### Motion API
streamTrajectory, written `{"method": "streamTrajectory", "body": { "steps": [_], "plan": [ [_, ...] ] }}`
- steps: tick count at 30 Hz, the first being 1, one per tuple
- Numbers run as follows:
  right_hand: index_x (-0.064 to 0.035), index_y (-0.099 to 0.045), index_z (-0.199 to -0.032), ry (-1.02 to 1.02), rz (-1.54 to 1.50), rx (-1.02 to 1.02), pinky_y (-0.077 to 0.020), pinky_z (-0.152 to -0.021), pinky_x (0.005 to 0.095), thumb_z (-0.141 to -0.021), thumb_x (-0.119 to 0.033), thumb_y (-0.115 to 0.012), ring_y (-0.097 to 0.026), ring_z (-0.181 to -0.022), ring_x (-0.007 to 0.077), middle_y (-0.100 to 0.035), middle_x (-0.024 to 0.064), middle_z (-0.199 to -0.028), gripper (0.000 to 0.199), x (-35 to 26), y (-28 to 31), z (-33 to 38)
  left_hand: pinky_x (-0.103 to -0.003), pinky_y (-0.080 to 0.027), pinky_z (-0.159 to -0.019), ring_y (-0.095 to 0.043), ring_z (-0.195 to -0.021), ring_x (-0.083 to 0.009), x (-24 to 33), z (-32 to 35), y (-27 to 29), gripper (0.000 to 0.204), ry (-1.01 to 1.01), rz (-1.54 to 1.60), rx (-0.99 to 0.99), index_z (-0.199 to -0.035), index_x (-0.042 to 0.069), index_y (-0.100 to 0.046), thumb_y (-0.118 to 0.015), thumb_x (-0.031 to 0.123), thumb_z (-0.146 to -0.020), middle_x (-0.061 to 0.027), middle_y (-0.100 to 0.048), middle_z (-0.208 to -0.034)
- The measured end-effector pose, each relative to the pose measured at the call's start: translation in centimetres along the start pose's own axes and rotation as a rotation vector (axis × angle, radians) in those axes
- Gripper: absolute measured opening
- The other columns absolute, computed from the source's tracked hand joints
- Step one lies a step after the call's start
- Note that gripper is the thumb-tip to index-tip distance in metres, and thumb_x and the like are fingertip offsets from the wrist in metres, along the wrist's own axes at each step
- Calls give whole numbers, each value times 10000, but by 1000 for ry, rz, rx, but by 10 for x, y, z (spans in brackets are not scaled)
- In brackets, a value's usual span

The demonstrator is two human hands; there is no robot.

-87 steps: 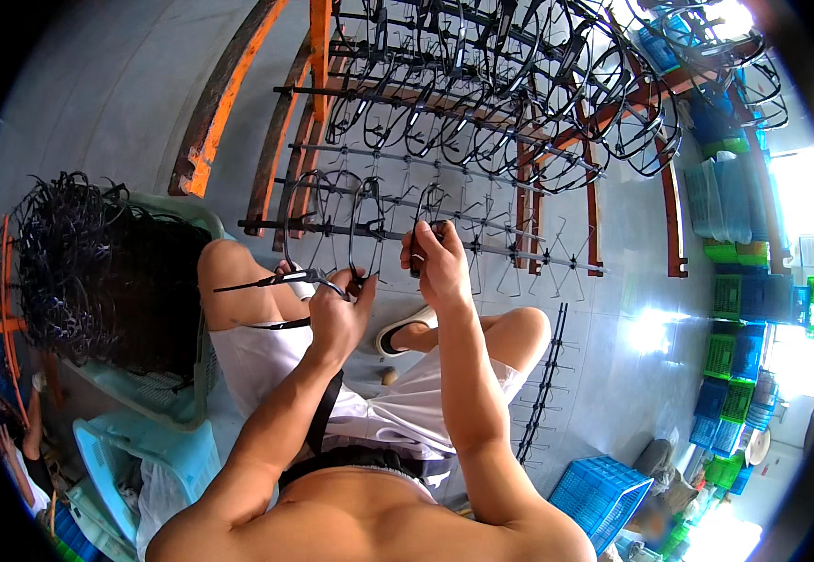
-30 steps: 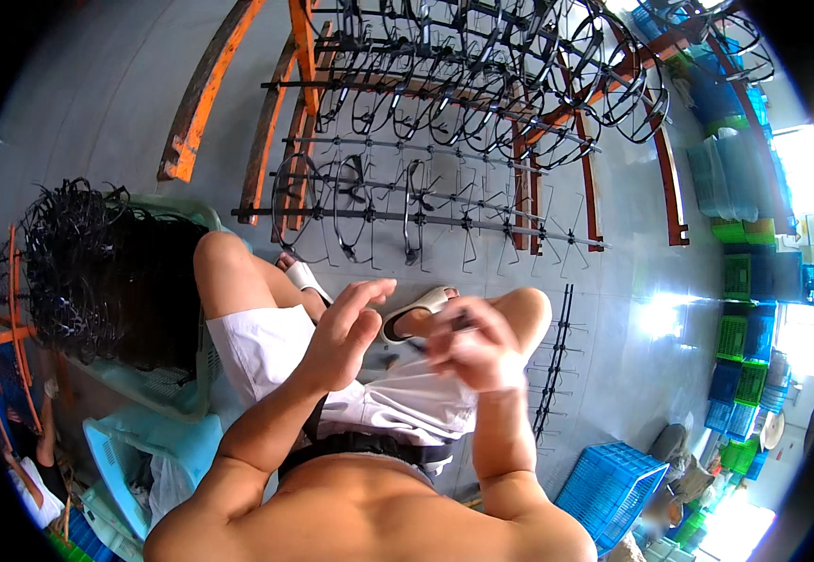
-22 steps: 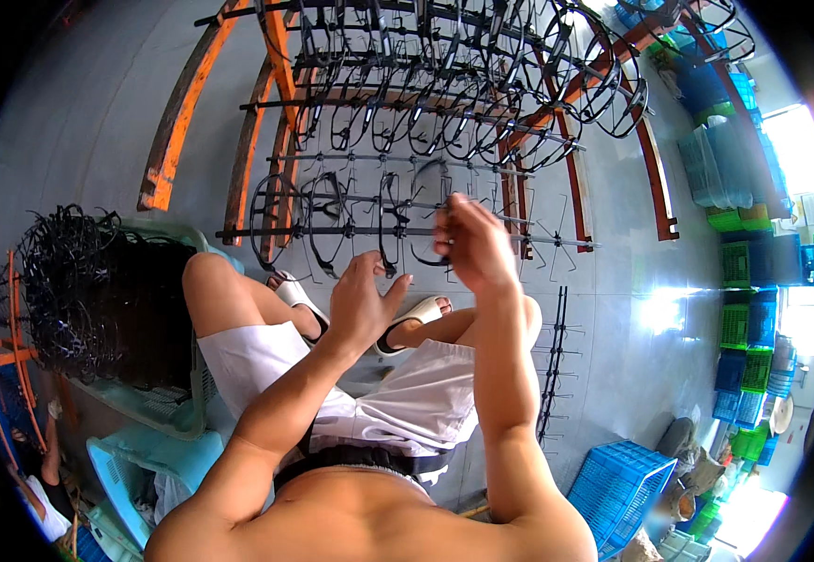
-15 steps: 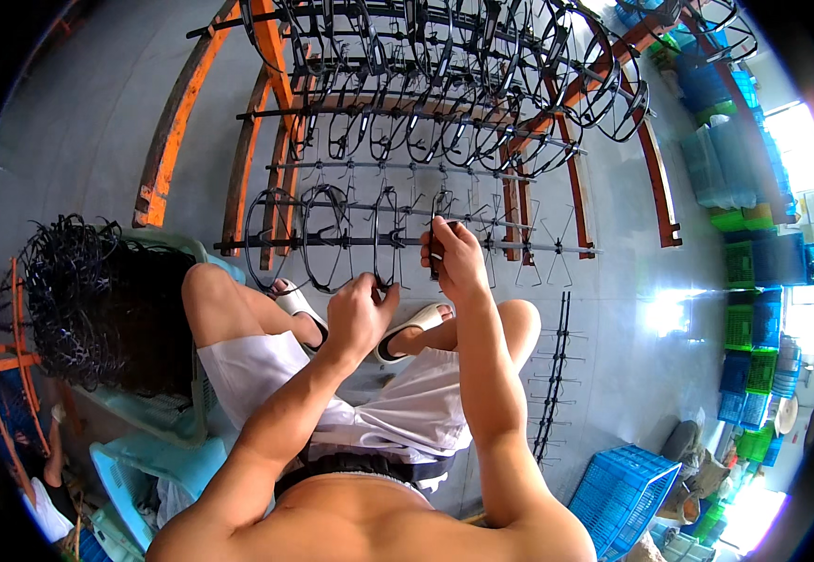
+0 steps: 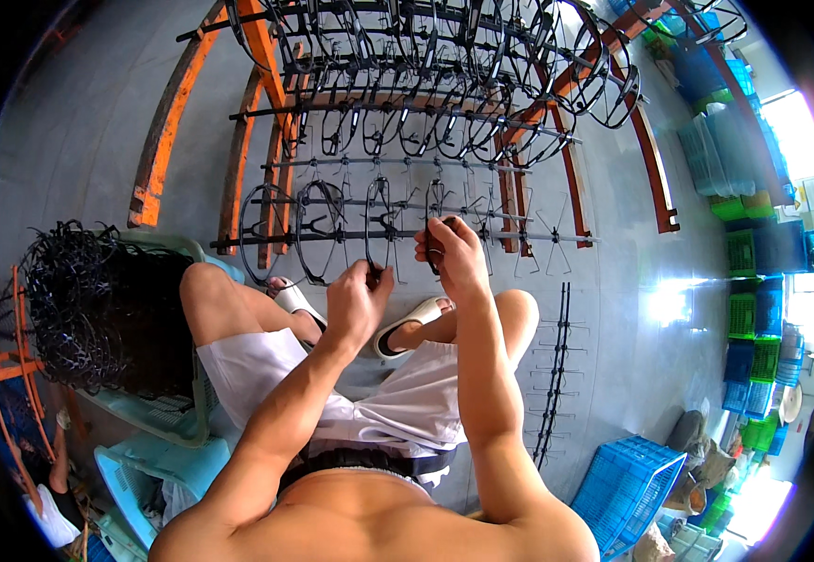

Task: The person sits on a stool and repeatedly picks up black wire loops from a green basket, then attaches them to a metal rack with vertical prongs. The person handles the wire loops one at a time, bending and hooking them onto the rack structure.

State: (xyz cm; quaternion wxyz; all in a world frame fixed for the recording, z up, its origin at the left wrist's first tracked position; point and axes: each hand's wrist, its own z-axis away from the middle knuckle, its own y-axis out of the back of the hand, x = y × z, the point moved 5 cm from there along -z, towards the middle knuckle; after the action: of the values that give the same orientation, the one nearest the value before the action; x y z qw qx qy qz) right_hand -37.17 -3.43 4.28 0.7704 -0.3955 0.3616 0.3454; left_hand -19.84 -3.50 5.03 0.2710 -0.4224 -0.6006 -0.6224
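Observation:
My left hand (image 5: 358, 304) is closed, its fingertips pinching the lower end of a black hoop-shaped frame (image 5: 370, 220) that hangs on a dark rod with wire hooks (image 5: 538, 237). Further right, my right hand (image 5: 453, 255) is closed around another narrow black frame (image 5: 434, 194) at the same rod. The fingers hide where that frame meets the rod. Two more black hoop frames (image 5: 301, 225) hang on the rod to the left of my hands. Bare wire hooks stick out of the rod to the right.
An orange rack (image 5: 165, 140) ahead carries several rods full of black frames. At my left, a pale green crate (image 5: 196, 412) holds a tangled heap of black frames (image 5: 70, 300). A spare hooked rod (image 5: 554, 375) lies on the floor at right, near a blue crate (image 5: 627, 492). Another person (image 5: 51, 501) is at far left.
My left hand has risen slightly and pinches the hoop's lower end. My right hand has turned a little and dropped slightly, still gripping its frame. The view has shifted slightly.

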Motion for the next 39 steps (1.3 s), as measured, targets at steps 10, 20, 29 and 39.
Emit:
{"method": "streamTrajectory", "body": {
  "steps": [10, 20, 29, 39],
  "plan": [
    [39, -518, -893, -117, -62, 19, -549, -728, 339, -890, -126, -547, -626, -770, 240, -603, 136, -875, 168, -8, 6, 18, -308, -456, -519, -596, -522, -218, -6, -1, -4, 232, 5, 41, 13, -761, -29, -600, -676, 185, -808, -123, -622, -621],
    [52, -561, -913, 18, 100, -21, -538, -728, 315, -912, -182, -563, -618, -758, 188, -616, 102, -857, 234, -13, -6, 5, -337, -486, -581, -645, -635, -272, -18, 5, -2, 230, 83, 107, -90, -822, -9, -618, -653, 218, -830, -144, -648, -706],
    [10, -536, -1114, 710, 744, 150, -448, -626, 230, -927, -135, -536, -531, -721, 103, -581, 75, -902, 237, -33, -19, 82, -329, -475, -501, -606, -540, -236, -129, 34, 246, 105, 75, 1, 715, -894, 34, -579, -618, 113, -837, -91, -622, -662],
    [59, -534, -1071, 73, 830, -531, -469, -688, 228, -900, -31, -550, -570, -751, 114, -615, 87, -876, 194, 109, -180, 120, -471, -470, -727, -617, -805, -399, -390, 35, 235, 221, 843, 212, 887, -1004, 46, -440, -548, 145, -838, -188, -640, -853]
  ]
}}
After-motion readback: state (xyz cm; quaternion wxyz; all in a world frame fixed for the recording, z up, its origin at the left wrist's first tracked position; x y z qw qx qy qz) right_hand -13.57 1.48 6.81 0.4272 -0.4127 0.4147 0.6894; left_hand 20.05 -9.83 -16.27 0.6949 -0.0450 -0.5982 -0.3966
